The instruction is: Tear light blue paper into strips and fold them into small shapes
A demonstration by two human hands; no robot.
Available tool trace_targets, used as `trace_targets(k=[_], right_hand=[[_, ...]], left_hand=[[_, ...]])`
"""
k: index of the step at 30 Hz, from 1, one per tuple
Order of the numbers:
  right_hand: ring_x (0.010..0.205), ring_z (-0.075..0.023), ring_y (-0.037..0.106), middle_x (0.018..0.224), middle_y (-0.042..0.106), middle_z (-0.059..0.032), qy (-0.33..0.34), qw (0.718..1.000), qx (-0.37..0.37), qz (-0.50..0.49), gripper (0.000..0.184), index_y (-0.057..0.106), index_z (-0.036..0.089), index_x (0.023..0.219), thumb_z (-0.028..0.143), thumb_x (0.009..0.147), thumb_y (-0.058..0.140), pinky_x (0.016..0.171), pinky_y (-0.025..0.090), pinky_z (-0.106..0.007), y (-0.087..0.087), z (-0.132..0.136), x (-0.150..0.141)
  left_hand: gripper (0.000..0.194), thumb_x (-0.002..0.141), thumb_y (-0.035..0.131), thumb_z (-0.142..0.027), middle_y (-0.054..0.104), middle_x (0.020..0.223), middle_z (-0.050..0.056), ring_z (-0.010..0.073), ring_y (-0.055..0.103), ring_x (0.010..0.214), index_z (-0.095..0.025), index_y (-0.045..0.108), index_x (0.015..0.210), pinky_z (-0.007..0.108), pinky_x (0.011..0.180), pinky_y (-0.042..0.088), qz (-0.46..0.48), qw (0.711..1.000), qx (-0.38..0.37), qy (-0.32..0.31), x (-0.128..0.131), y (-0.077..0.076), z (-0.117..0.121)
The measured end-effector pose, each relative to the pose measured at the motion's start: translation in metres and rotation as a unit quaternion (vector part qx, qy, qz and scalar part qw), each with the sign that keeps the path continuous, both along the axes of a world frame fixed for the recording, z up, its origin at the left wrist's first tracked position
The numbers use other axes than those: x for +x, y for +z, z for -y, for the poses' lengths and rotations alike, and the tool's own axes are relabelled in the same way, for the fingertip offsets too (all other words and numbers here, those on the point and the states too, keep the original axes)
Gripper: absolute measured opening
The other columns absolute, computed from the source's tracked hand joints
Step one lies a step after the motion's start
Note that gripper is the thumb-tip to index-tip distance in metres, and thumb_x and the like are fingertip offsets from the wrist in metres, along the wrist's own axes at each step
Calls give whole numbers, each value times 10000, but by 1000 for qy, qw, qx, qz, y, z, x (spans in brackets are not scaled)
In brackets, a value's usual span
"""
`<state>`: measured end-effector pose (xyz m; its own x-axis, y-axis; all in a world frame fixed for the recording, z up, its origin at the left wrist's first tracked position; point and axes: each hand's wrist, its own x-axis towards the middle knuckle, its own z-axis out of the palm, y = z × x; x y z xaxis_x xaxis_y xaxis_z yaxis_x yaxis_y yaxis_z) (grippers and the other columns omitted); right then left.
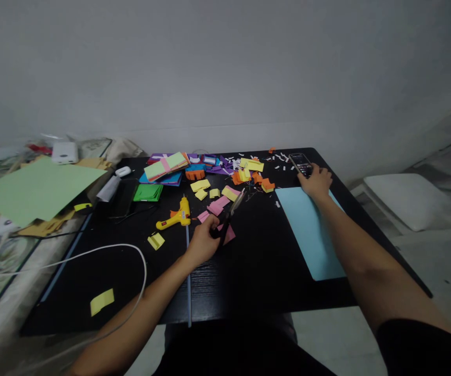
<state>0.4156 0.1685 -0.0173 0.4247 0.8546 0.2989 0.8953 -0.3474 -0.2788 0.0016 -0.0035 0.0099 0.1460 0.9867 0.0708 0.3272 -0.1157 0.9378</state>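
Over at the left of the view, a pale green sheet (37, 188) lies across the clutter beside the black table (264, 282). Left of centre, a yellow glue gun (180, 214) rests on the tabletop, cut yellow paper near it. At the centre, the left hand (203, 243) grasps black-handled scissors (237, 203), blades pointing up and rightward, over pink paper (220, 205). At upper right, the right hand (316, 181) is on the lower end of a phone (299, 162); I can't tell whether it grips or merely touches it. A light blue sheet (304, 235) lies under that forearm. To my eye, the step in hand is seeing to the phone, scissors at the ready; any cutting would call for the right hand free to steady paper.
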Motion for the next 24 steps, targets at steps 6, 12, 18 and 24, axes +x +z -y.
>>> trace_targets(k=[6,12,18,24], right_hand=[[1192,-445,477,1349,518,-274,3,1000,5,3,704,467,118,1478,504,897,559,989,396,-582,-1,0,1],[1200,-441,471,1345,519,-267,2,1000,3,3,680,489,122,1470,505,913,549,993,392,-572,0,0,-1],[1224,-439,466,1353,520,-257,-2,1000,-2,-5,660,507,133,1461,496,911,554,1018,381,-568,1,1,-3],[1212,-431,470,1357,510,-247,-5,1000,-5,2,661,506,141,1461,504,909,538,1012,393,-570,2,2,-3]], left_hand=[[331,693,729,-354,357,685,-71,116,310,645,-221,430,748,250,611,257,-7,1000,7,-1,0,0,0],[322,677,732,-345,361,658,-78,116,309,632,-222,444,755,246,596,243,-11,1000,1,1,0,0,0],[306,672,728,-326,384,657,-78,115,325,628,-221,455,759,240,600,261,1,1000,-1,2,1,3,1],[310,694,722,-336,387,673,-72,118,326,636,-223,442,762,248,605,261,1,1000,3,3,0,-1,1]])
